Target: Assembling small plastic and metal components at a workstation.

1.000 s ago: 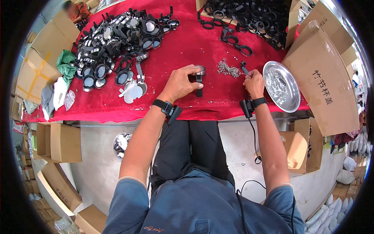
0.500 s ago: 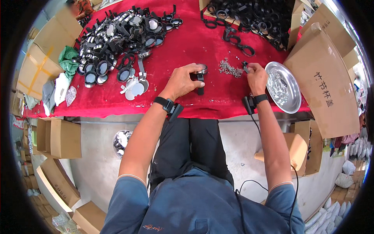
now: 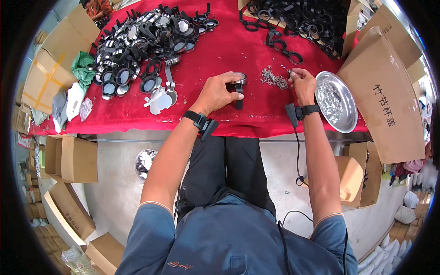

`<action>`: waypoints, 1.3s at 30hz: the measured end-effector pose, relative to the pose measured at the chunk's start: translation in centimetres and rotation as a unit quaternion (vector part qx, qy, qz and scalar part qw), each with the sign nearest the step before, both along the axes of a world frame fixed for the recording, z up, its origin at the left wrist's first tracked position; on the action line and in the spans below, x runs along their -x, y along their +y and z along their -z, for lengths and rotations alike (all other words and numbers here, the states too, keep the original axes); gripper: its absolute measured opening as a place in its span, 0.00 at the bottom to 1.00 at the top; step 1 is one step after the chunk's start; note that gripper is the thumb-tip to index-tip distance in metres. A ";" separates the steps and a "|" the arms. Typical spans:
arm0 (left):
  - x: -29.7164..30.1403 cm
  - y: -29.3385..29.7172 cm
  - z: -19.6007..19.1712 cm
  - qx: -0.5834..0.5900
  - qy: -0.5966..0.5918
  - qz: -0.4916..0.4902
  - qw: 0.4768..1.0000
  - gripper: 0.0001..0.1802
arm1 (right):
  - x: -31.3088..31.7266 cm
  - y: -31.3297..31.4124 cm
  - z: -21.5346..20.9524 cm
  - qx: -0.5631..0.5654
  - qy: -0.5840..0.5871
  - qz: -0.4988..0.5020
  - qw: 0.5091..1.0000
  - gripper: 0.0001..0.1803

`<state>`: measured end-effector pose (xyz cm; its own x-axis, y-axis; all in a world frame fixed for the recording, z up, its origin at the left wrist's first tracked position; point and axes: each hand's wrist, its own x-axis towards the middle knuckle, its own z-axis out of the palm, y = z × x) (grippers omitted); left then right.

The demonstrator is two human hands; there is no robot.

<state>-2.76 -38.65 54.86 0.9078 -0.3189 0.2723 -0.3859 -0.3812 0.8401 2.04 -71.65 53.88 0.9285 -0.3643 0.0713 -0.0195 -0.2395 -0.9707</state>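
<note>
My left hand [image 3: 219, 93] is closed around a round lid [image 3: 239, 101] with a black ring and strap, which rests on the red cloth in front of me. Its thumb and fingers press the lid from the left side. To the right, my right hand [image 3: 303, 85] pinches a small dark part [image 3: 289, 72], mostly covered by the fingertips. Beside those fingertips lies a loose heap of small metal pieces [image 3: 274, 78]. Close by on the right, a shiny oval metal dish [image 3: 352, 120] contains many thin metal pieces.
Round black-and-silver lids [image 3: 133, 50] form a big pile at the far left, with flat silver discs [image 3: 160, 101] nearer. Black rings [image 3: 316, 23] spill from a carton at the far right. A tall cardboard box [image 3: 385, 91] stands right of the dish. A cable hangs by my right forearm.
The right fingers have turned slightly and cover more of the small dark part. My left hand keeps its hold on the lid. The whole view has shifted a little.
</note>
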 end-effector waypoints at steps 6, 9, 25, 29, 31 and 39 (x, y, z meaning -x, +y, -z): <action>-0.8 0.1 0.1 -0.009 -0.005 0.011 1.000 0.33 | 1.6 3.0 -1.9 -0.090 0.042 -0.113 0.989 0.08; -1.3 0.0 0.3 -0.010 -0.013 0.016 1.000 0.32 | 3.5 6.5 -2.5 -0.013 0.024 -0.133 0.991 0.08; -2.1 0.7 -0.5 -0.121 -0.028 0.055 0.991 0.36 | 5.0 12.7 1.0 0.091 -0.072 -0.164 0.980 0.08; -2.2 0.7 -0.2 -0.114 -0.012 0.057 0.992 0.33 | 5.1 12.8 0.8 0.131 -0.140 -0.157 0.969 0.06; -2.4 0.8 0.0 -0.114 -0.030 0.059 0.991 0.31 | 5.3 12.9 0.4 0.201 -0.221 -0.155 0.942 0.06; -3.0 0.7 0.0 -0.147 -0.044 0.065 0.986 0.23 | 5.5 13.8 0.8 0.379 -0.330 -0.102 0.858 0.08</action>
<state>0.29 -37.96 54.89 0.8307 -0.5084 0.2271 -0.5145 -0.5449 0.6621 -3.46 -57.85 53.09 0.6338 0.1851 0.7510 0.5924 -0.7405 -0.3174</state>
